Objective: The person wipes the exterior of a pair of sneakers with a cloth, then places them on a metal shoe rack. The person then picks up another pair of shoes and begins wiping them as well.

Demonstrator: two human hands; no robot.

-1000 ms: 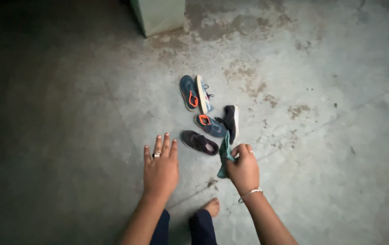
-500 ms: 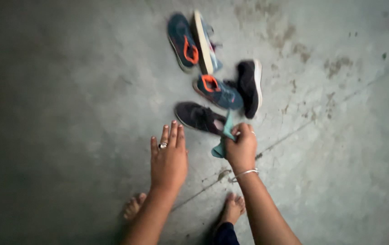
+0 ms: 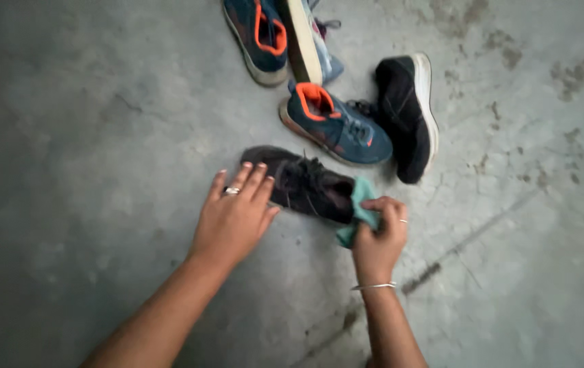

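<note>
My left hand (image 3: 235,217), with a ring on one finger, reaches with spread fingers to the toe end of a dark shoe (image 3: 304,184) lying on the concrete floor; its fingertips touch the shoe or come very close. My right hand (image 3: 379,235), wearing a bangle, is closed on a teal cloth (image 3: 358,210) held at the shoe's heel opening. Just beyond lie a blue shoe with an orange lining (image 3: 336,125) and a black shoe with a white sole (image 3: 408,114).
At the top edge lie another blue and orange shoe (image 3: 256,35) and a shoe on its side showing a pale sole (image 3: 303,42). The stained grey concrete floor (image 3: 101,136) spreads all around.
The camera has come down closer to the shoes. Both hands have moved forward to the dark shoe, the right one still holding the cloth. My feet have left the view.
</note>
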